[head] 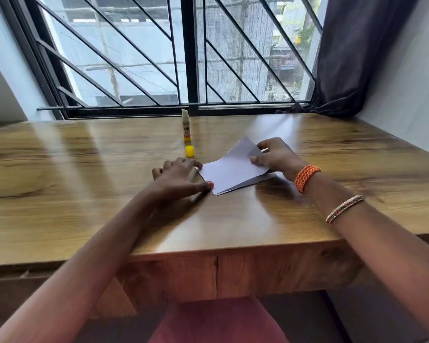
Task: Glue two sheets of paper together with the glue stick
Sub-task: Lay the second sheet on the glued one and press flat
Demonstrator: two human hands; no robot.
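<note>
Lying mid-table point(84, 169), white sheets point(229, 169), left hand point(176, 179) flat on left edge, right hand point(275, 157) pinching lifted top corner, uncapped glue stick point(186, 126) upright behind, bare wood all around.

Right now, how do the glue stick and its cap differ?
The glue stick stands upright and tall near the window; the yellow cap is short, off the stick, nearer the papers. The stick has a printed label; the cap is plain. Both rest on the table untouched.

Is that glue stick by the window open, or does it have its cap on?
Open. The glue stick stands upright on the table with its pale tip bare, and its yellow cap sits apart on the wood just in front of it.
</note>
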